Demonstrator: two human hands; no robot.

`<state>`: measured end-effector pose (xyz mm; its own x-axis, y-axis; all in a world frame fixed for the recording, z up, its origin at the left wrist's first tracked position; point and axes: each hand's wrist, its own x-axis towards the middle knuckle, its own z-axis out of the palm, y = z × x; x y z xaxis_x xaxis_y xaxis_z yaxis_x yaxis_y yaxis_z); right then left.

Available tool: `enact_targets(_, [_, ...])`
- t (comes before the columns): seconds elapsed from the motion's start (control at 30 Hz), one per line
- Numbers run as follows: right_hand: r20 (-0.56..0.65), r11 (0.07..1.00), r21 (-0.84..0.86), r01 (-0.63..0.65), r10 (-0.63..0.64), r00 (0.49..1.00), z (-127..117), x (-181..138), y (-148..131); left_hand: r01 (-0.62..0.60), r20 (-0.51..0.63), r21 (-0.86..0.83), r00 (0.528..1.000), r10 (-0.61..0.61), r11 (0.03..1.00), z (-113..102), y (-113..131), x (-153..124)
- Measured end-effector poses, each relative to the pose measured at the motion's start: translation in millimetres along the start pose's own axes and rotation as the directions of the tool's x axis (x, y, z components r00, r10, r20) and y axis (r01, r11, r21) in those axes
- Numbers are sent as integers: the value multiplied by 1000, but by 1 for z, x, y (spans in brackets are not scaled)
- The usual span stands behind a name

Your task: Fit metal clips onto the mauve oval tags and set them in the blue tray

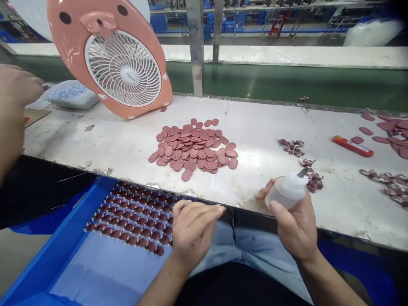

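Note:
My right hand [295,223] is wrapped round a small white squeeze bottle [287,189] with a grey nozzle, held at the table's near edge. My left hand [193,227] hovers palm down, fingers stretched out, over the right end of a blue tray [57,250]. Rows of small dark red oval pieces [134,219] lie on pale paper in that tray. A heap of pink oval pieces [194,146] lies on the white table ahead of my left hand.
A pink fan [114,59] with a white grille leans at the back left. Another person's hand [15,91] is at the far left by a bag of small parts [72,93]. A red lighter [352,145] and more pink and dark pieces lie at the right.

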<state>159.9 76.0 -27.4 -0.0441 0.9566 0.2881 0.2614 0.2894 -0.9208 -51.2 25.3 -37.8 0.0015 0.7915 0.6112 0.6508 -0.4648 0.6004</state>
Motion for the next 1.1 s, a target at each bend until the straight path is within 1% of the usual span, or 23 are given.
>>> enact_targets(0.03, [46, 996, 80, -40, 37, 998, 1, -4, -5, 137, -23, -108, 990, -140, 985, 1, 9, 0])
enact_targets(0.07, [106, 985, 143, -93, 78, 991, 2, -8, -11, 303, -21, -256, 948, -318, 918, 3, 19, 1])
enact_targets(0.1, [169, 970, 188, -151, 120, 978, 4, -11, -16, 467, 23, -424, 862, -507, 776, 4, 28, 2])
enact_targets(0.13, [228, 953, 219, -208, 158, 961, 7, -13, -21, 588, 101, -567, 745, -659, 577, 5, 37, 4])
enact_targets(0.17, [275, 935, 243, -259, 190, 942, 9, -15, -26, 651, 195, -667, 622, -759, 362, 6, 45, 6])
enact_targets(0.2, [312, 915, 265, -305, 218, 925, 12, -16, -29, 670, 280, -720, 520, -807, 182, 7, 51, 7])
enact_targets(0.23, [343, 894, 285, -345, 241, 908, 15, -18, -31, 673, 337, -736, 461, -821, 75, 8, 55, 7])
enact_targets(0.27, [365, 873, 305, -380, 262, 894, 18, -19, -33, 672, 374, -741, 433, -820, 17, 9, 57, 6])
enact_targets(0.3, [378, 852, 324, -411, 281, 882, 20, -20, -34, 669, 395, -743, 432, -811, -5, 11, 58, 5])
enact_targets(0.33, [382, 833, 342, -436, 300, 874, 22, -21, -34, 664, 402, -747, 458, -793, 5, 12, 58, 4])
enact_targets(0.4, [381, 800, 370, -473, 334, 862, 24, -23, -33, 656, 383, -750, 536, -752, 86, 13, 55, 0])
enact_targets(0.47, [376, 782, 381, -494, 357, 855, 23, -23, -31, 665, 335, -708, 615, -714, 240, 10, 52, -1])
enact_targets(0.53, [381, 774, 379, -508, 370, 847, 20, -23, -28, 678, 317, -587, 695, -645, 443, 3, 50, 0])
enact_targets(0.6, [394, 761, 380, -526, 382, 836, 16, -23, -25, 636, 329, -452, 771, -545, 626, -4, 49, 1])
enact_targets(0.63, [399, 749, 386, -538, 391, 830, 16, -23, -25, 604, 331, -413, 797, -505, 682, -6, 49, 1])
enact_targets(0.7, [392, 716, 416, -561, 416, 821, 18, -25, -27, 541, 286, -436, 841, -460, 719, -4, 48, -2])
enact_targets(0.8, [355, 658, 480, -580, 459, 815, 28, -31, -34, 380, 83, -567, 909, -408, 731, 10, 44, -12])
enact_targets(0.83, [346, 643, 497, -582, 468, 813, 32, -33, -37, 322, 5, -581, 920, -392, 747, 16, 42, -15])
enact_targets(0.9, [343, 628, 511, -587, 478, 809, 38, -37, -40, 247, -120, -553, 921, -369, 796, 24, 39, -21])
enact_targets(0.97, [366, 628, 491, -604, 480, 797, 40, -38, -39, 225, -177, -512, 917, -358, 829, 27, 38, -24])
enact_targets(1.03, [397, 637, 451, -625, 484, 780, 36, -38, -36, 238, -159, -533, 914, -372, 812, 24, 40, -24])
enact_targets(1.07, [419, 638, 436, -635, 481, 770, 32, -37, -35, 269, -127, -585, 901, -415, 765, 22, 40, -24])
enact_targets(1.1, [440, 640, 414, -647, 482, 758, 26, -36, -35, 313, -78, -659, 875, -477, 684, 19, 41, -23])
